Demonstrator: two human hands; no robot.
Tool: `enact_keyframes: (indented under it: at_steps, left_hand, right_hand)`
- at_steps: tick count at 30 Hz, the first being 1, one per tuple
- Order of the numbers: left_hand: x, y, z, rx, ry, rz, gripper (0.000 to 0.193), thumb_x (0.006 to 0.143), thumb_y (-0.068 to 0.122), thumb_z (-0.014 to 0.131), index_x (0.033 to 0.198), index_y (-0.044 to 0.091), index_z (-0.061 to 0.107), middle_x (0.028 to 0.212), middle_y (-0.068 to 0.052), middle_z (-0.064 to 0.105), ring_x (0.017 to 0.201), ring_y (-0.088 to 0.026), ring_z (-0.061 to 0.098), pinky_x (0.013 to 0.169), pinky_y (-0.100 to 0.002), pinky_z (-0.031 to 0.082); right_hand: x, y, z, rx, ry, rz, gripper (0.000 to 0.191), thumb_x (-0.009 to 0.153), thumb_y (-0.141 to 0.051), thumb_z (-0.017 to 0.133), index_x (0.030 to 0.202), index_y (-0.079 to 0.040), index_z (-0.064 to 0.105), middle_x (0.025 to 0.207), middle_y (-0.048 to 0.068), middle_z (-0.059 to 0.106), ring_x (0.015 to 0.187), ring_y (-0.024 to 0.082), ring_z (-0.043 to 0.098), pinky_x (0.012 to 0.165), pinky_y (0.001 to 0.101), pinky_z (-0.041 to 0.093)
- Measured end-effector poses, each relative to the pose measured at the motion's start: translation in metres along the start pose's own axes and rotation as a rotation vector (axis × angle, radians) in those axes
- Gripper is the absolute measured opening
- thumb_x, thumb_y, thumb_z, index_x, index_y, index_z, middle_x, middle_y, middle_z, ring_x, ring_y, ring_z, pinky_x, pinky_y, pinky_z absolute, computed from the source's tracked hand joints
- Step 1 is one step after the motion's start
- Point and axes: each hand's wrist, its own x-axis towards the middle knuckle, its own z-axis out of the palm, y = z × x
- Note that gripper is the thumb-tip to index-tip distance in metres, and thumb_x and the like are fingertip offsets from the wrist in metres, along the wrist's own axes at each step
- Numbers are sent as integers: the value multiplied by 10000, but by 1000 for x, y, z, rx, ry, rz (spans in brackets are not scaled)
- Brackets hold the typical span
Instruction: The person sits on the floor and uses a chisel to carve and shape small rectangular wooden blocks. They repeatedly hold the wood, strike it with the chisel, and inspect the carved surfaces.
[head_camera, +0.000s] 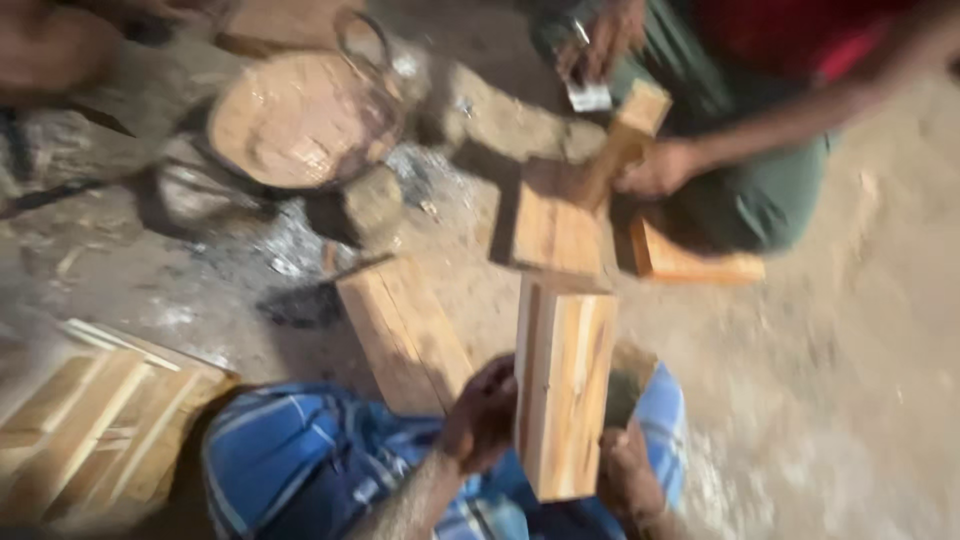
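In the head view, which is blurred, the wooden block (563, 385) stands upright at lower centre of the frame, over the person's lap in blue checked cloth (300, 460). The left hand (482, 415) is clamped on the block's left edge, fingers curled round it. The right hand (628, 475) sits at the block's lower right corner, touching it; how firmly it grips cannot be told through the blur. The two hands are apart, with the block between them.

Just left of the block, a long plank (402, 330) lies on the dirt floor (860, 380), running up toward the centre of the frame. At lower left is a slatted wooden frame (90, 420). At upper left centre a round shallow basket (300, 120) rests on the ground amid grey ash.

At upper right a co-worker crouches. One of that person's hands (655, 168) rests on a pale wooden piece (618, 140) set against a flat board (555, 225), and the other hand (600, 40) holds a small metal tool (588, 95). An orange-toned board (690, 262) lies beside that person's knee.
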Motion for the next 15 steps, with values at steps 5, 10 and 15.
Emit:
enact_keyframes:
  at_steps: [5,10,15]
  left_hand:
    - [4,-38,21,281,-178,64,552,1052,350,613,1450,-26,543,1343,-208,640,1206,-335,654,1041,-513,561]
    - [17,-81,26,641,-45,-42,532,990,290,646,1426,10,524,1375,-153,618,1285,-272,597,1074,-434,499]
    - [2,-37,10,1548,-120,293,442,878,275,796,1188,3,639,1093,-159,710,1035,-278,684,908,-409,554]
  right_hand:
    - [-49,-37,-6,-467,17,-44,800,678,-406,898,1275,58,637,1147,147,723,1028,228,695,853,409,598]
    - [-95,-48,-35,-348,259,-28,566,764,-277,817,1206,49,681,1088,143,736,960,205,703,821,372,581]
    - [-119,-112,-100,-539,626,59,429,811,-236,746,1109,73,742,1045,183,787,916,242,748,825,376,590]
